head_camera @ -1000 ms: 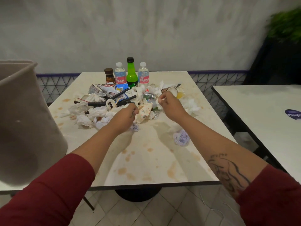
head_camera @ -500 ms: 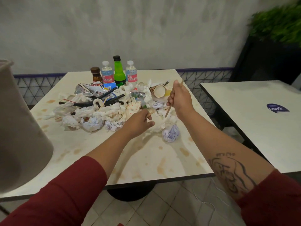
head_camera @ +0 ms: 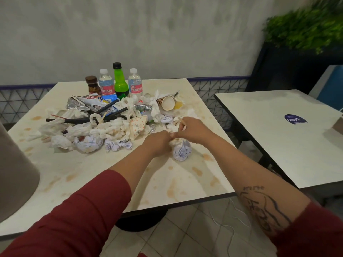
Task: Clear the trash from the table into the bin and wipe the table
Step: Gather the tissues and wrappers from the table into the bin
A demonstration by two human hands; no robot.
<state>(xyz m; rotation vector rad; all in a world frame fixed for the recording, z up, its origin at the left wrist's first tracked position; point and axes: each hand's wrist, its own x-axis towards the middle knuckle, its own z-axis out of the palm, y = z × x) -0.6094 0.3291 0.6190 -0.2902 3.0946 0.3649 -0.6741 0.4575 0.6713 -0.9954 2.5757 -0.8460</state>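
Since the earlier frame both hands have drawn together over the near right part of the table (head_camera: 89, 171), and the view has shifted left. The left hand (head_camera: 157, 143) is curled, its fingertips meeting the right hand (head_camera: 193, 130) just above a crumpled paper ball (head_camera: 181, 151); whether the left hand grips anything cannot be told. The right hand is closed on a thin wooden stick (head_camera: 182, 121), whose visible end points up and away from the person. The paper ball lies directly below and between the hands, touching or nearly touching both, so either hand can take it; the left hand sits slightly nearer. The main trash pile (head_camera: 96, 125) lies to the left of the hands, with black straws (head_camera: 74, 120) running roughly left to right. Bottles (head_camera: 120, 80) stand upright behind the pile. The bin (head_camera: 16, 173) shows at the far left edge, on the left arm's side. No trash appears cleared yet, and stains remain on the tabletop.
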